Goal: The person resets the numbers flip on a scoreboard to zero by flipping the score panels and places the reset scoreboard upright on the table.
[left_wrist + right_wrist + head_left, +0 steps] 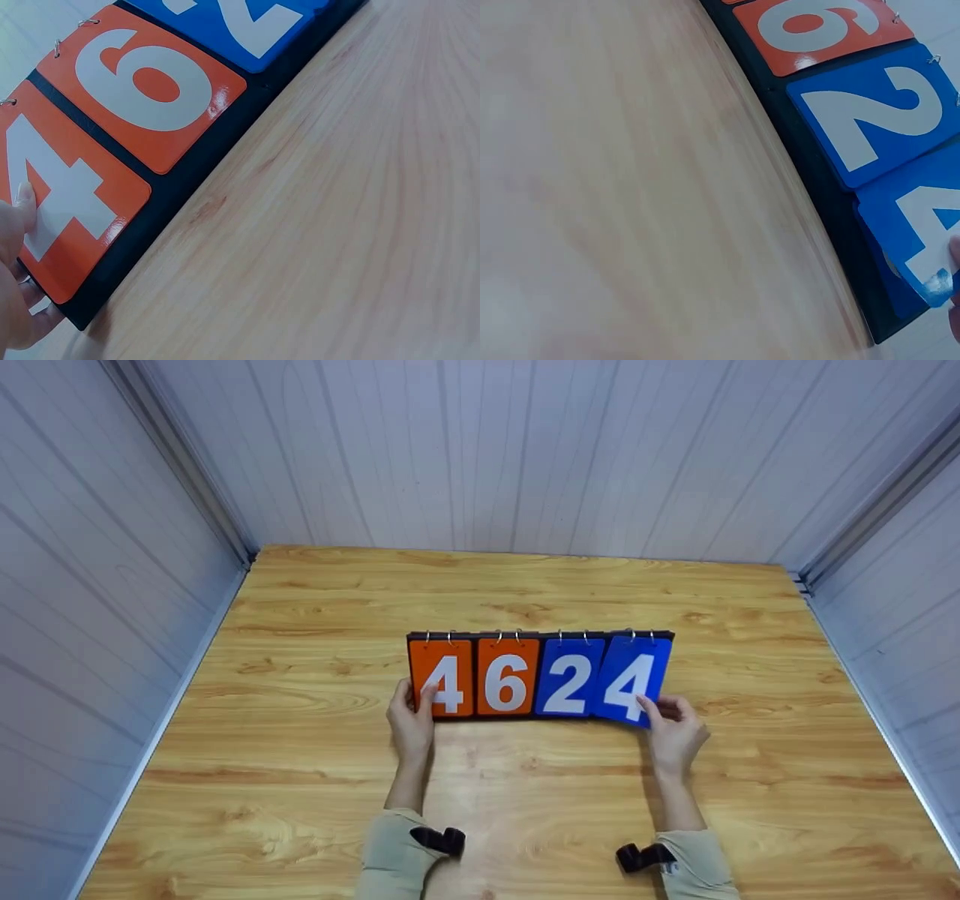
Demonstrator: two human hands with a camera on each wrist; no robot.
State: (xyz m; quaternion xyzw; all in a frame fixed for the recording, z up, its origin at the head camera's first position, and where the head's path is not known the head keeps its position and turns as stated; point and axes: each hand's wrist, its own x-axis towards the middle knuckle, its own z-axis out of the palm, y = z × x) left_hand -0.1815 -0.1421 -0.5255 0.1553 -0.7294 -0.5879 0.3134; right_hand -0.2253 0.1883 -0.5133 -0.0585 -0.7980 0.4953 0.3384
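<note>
A black flip scoreboard (475, 718) stands on the wooden table, its number cards hung from metal rings along the top edge. From left to right it reads orange 4, orange 6 (180, 94), blue 2 (870, 112) and blue 4. My left hand (412, 727) grips the board's left end, thumb on the front of the orange 4 card (82, 187) and fingers behind. With my right hand (675, 739) I pinch the lower right corner of the blue 4 card (907, 225). That card is lifted and tilted off the board; another blue card (892, 281) shows beneath it.
The wood-grain table (300, 607) reaches back to a pale panelled wall (480, 457). Similar panels rise on the left (90, 607) and right (892, 585). Each forearm wears a black strap mount near the sleeve cuff.
</note>
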